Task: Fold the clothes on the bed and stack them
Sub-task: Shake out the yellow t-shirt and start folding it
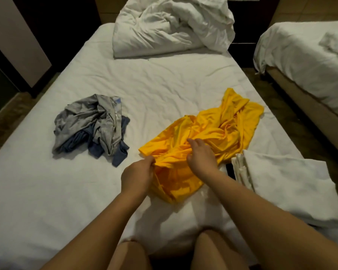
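A crumpled yellow garment [213,125] lies on the white bed [154,84], right of centre. My left hand [139,173] pinches a bunched edge of it near its front left. My right hand [201,154] rests on top of the yellow fabric, fingers pointing away and slightly curled into the folds. To the left lies a heap of a grey garment [90,117] over a blue garment [117,152], untouched by either hand.
A rumpled white duvet [172,26] fills the head of the bed. A white towel or pillowcase [285,182] lies at the front right, with a dark flat object [230,171] beside it. A second bed [304,55] stands to the right across a narrow floor gap.
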`<state>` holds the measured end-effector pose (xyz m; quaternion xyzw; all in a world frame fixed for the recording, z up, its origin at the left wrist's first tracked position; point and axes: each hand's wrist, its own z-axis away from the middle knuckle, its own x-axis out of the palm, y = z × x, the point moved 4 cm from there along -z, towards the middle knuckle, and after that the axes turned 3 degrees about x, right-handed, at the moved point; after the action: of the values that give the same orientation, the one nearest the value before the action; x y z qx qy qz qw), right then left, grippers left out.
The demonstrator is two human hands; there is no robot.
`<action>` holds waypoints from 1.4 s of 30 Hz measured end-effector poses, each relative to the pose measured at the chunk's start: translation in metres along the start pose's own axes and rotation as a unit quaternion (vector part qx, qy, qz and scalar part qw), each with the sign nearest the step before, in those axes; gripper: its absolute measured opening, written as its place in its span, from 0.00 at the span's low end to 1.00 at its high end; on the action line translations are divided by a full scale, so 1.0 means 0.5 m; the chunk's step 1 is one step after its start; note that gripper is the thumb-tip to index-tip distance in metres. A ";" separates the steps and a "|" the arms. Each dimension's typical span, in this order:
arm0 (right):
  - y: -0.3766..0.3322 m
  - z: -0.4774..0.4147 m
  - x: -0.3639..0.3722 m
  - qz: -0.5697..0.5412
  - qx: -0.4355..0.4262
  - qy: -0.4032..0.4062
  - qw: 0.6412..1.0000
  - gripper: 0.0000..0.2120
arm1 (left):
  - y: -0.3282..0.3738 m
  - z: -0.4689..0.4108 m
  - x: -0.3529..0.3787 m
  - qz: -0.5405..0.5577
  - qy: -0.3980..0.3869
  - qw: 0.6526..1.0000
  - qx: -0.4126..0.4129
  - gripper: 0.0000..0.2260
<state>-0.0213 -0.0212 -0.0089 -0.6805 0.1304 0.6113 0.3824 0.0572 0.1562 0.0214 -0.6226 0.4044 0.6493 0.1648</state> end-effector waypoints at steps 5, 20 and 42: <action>0.070 -0.091 0.001 0.096 0.079 -0.067 0.990 0.19 | -0.029 -0.061 -0.007 0.023 0.012 1.000 -0.016 0.09; -0.204 -0.116 -0.477 -0.409 -0.134 0.276 0.859 0.11 | 0.027 -0.213 -0.337 0.139 0.168 0.975 -0.052 0.30; -0.316 0.309 -0.658 -0.505 -0.140 -0.003 0.852 0.05 | 0.263 0.152 -0.569 0.456 0.205 0.864 0.050 0.09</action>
<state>-0.1044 0.0945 0.3606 -0.6975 -0.3189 0.3477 0.5394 -0.0399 0.2129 0.3236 -0.4784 0.7001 0.4886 -0.2055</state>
